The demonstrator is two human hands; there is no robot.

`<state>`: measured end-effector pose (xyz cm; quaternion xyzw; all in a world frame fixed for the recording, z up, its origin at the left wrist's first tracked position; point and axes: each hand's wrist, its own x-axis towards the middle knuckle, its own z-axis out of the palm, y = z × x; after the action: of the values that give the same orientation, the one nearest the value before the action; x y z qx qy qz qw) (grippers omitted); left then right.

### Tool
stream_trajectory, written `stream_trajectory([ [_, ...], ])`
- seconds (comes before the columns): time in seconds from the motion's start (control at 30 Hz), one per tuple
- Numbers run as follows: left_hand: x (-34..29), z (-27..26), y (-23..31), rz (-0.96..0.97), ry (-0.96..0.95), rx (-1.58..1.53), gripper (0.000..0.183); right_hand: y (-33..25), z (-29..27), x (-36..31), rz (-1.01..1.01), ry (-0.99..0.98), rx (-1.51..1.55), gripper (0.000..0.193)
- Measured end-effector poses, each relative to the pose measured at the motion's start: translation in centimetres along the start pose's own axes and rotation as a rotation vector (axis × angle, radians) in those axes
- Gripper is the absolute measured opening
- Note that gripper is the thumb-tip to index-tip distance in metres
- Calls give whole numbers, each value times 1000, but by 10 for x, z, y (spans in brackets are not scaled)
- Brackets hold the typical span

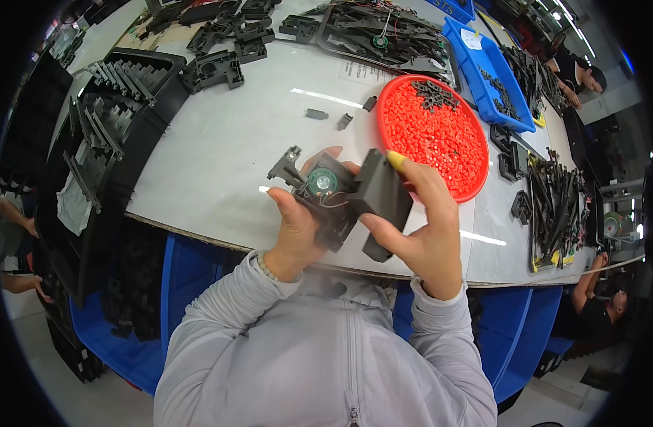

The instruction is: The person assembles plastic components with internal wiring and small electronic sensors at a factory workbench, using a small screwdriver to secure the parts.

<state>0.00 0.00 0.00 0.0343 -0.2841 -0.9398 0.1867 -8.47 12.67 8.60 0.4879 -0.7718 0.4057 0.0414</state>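
Observation:
In my left hand [292, 238] is a dark grey plastic housing [335, 231], with fingers and thumb around its sides. A round green speaker [323, 182] with thin wires sits in it. My right hand [432, 226] grips a black box-shaped plastic cover [382, 186] between thumb and fingers; a yellow covering is on one fingertip. The cover is tilted against or just beside the housing's right side; I cannot tell if they are joined. Beyond my hands, a small grey block [316, 114] and a darker small part [345, 122] lie on the white table [227, 142].
Close on the right stands a round red tray [485, 153] of small red pieces, with dark parts on top. A blue bin [497, 117] is behind it. On the left is a black crate [166, 107] of grey strips. Dark housings [219, 69] lie at the back. Other people work nearby.

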Motion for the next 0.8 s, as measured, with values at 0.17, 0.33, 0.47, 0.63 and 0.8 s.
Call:
stream_trajectory([
  [0.17,0,4,6,-124,-28,-148,96,-1,-9,-3,35,-28,103,64],
  [0.33,-1,6,4,-72,-89,-142,78,-5,-15,2,3,-5,41,64],
  [0.47,0,3,12,-71,-54,-245,56,4,-35,-9,40,-105,27,61],
  [0.63,5,2,20,-65,86,-116,44,2,-25,-38,219,-404,-68,58],
  [0.8,4,0,23,-30,126,-83,45,4,17,-40,122,-402,-233,57],
])
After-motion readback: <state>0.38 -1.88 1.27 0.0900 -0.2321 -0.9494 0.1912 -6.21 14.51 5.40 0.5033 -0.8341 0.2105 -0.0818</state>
